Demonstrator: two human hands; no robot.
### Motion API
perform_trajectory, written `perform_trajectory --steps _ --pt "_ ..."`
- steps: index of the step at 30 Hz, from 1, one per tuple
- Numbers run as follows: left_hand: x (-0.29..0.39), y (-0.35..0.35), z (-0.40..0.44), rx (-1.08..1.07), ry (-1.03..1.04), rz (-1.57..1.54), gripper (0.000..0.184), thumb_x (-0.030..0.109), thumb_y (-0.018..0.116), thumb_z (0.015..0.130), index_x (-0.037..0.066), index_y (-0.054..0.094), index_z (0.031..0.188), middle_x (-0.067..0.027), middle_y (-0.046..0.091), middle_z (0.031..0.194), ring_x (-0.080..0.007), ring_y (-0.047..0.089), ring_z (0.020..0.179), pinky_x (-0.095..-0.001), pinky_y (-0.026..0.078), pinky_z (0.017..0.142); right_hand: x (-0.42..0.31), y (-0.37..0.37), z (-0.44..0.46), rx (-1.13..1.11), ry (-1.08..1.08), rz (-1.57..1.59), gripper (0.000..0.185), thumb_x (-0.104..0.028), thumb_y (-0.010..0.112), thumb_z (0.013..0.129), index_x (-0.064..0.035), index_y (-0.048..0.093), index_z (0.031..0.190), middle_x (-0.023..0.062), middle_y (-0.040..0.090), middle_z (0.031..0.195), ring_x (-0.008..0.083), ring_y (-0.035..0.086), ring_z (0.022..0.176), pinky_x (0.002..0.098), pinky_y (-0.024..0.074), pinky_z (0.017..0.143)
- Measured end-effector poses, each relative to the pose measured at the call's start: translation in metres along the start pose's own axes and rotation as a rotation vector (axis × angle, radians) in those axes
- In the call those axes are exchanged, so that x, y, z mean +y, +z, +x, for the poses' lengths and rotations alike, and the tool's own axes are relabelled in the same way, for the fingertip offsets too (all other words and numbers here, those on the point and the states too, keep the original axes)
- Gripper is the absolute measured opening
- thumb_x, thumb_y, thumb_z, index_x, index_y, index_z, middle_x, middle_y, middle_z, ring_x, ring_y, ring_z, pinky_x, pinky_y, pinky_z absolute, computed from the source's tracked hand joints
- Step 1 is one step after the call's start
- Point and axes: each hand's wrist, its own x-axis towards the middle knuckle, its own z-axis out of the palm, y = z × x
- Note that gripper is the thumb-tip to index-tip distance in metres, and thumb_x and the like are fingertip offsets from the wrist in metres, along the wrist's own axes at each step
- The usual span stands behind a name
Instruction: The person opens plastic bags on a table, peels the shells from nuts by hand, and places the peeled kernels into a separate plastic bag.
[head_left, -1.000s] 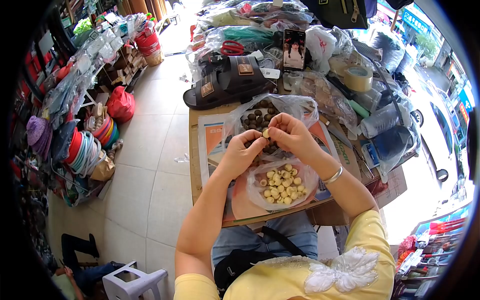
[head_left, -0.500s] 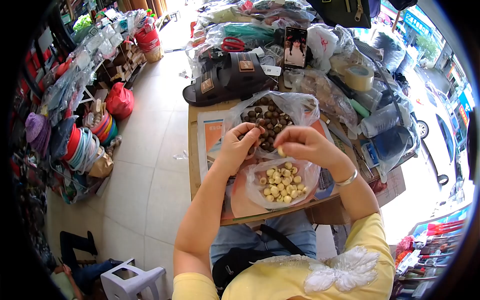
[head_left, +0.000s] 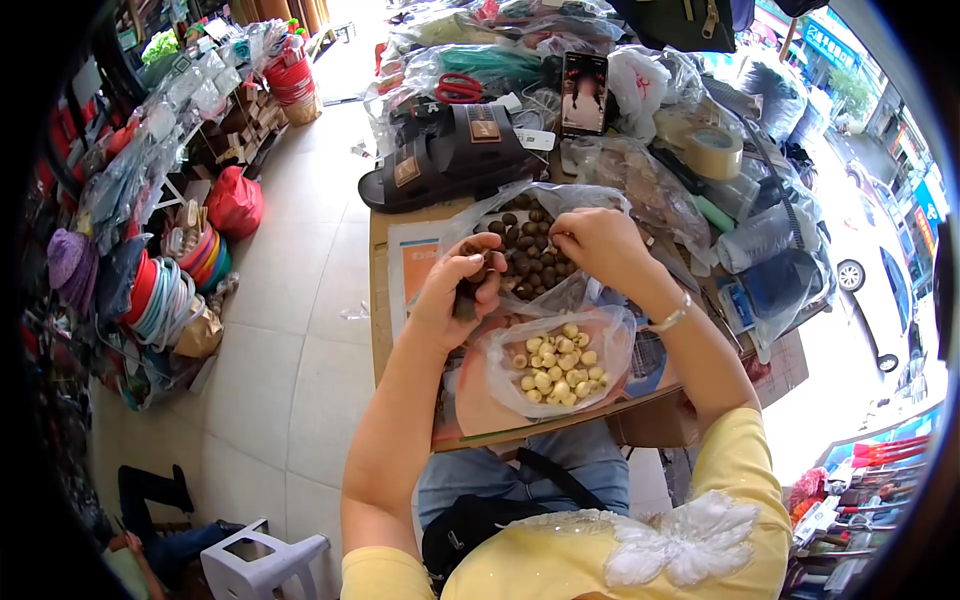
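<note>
An opened plastic bag point(head_left: 600, 198) holds a pile of round brown nuts point(head_left: 538, 268). Nearer my body is a second clear bag point(head_left: 618, 345), containing pale yellow peeled kernels point(head_left: 560, 366). My left hand point(head_left: 452, 295) is raised at the left side of the nut bag, its fingers curled around dark brown pieces that look like nuts, partly hidden by the fingers. Over the right of the brown pile is my right hand point(head_left: 605, 248). Its thumb and fingertips are pinched together at a brown nut, which they mostly cover.
Printed paper point(head_left: 412, 262) lies under the bags. Behind them are dark sandals point(head_left: 450, 155), red-handled scissors point(head_left: 459, 88) and an upright phone point(head_left: 584, 92). Tape rolls point(head_left: 713, 152) and wrapped goods crowd the right side. A plastic stool point(head_left: 265, 560) stands on the floor at lower left.
My right hand has left the pale kernel it held and moved up to the brown nuts. My left hand has turned and shifted slightly left, showing dark brown pieces in its palm.
</note>
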Motion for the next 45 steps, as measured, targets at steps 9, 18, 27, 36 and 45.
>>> perform_trajectory --steps 9,18,27,36,45 --pt "0.0 -0.011 0.004 -0.003 -0.041 -0.292 0.025 0.012 0.054 0.093 0.003 0.059 0.116 -0.0122 0.06 0.099 -0.0115 0.048 0.062 -0.0198 0.039 0.045 -0.002 -0.006 0.026 -0.245 0.031 -0.18 0.02 -0.024 0.069 0.071 -0.0137 0.076 0.087 0.0105 0.072 0.084 0.029 0.069 0.081 0.0396 0.0545 0.073" --pt "0.016 -0.005 -0.004 0.054 0.109 -0.198 0.011 0.018 0.058 0.095 0.008 0.058 0.101 -0.005 0.058 0.089 -0.0102 0.048 0.063 -0.0207 0.036 0.045 0.009 0.006 0.023 -0.176 -0.041 -0.089 0.022 -0.024 0.071 0.071 -0.0108 0.073 0.088 0.0109 0.07 0.08 0.0286 0.068 0.076 0.0395 0.0525 0.069" --pt "0.022 0.032 -0.114 0.111 0.3 1.354 0.011 0.007 0.073 0.082 0.005 0.067 0.091 -0.0047 0.06 0.079 -0.0153 0.06 0.066 -0.028 0.049 0.058 -0.013 -0.044 -0.046 -0.208 -0.018 0.422 0.02 -0.017 0.072 0.074 -0.0064 0.067 0.091 0.0046 0.056 0.064 0.0171 0.055 0.059 0.0316 0.0447 0.058" --pt "-0.011 0.057 -0.141 0.009 0.253 1.818 0.023 0.008 0.077 0.077 0.006 0.068 0.098 -0.0091 0.06 0.083 -0.0272 0.062 0.069 -0.0348 0.052 0.062 -0.001 -0.025 -0.029 -0.105 -0.088 0.495 0.021 -0.019 0.07 0.078 -0.0051 0.071 0.094 0.0092 0.066 0.073 0.0226 0.064 0.066 0.0343 0.0494 0.062" --pt "-0.011 0.054 -0.155 0.124 0.217 1.507 0.021 0.002 0.07 0.081 0.003 0.067 0.102 -0.0059 0.06 0.081 -0.0161 0.063 0.066 -0.026 0.05 0.058 -0.016 0.034 0.071 -0.063 0.065 -0.195 0.027 -0.035 0.07 0.074 -0.011 0.075 0.087 0.0126 0.071 0.085 0.0305 0.069 0.083 0.0407 0.0547 0.074"
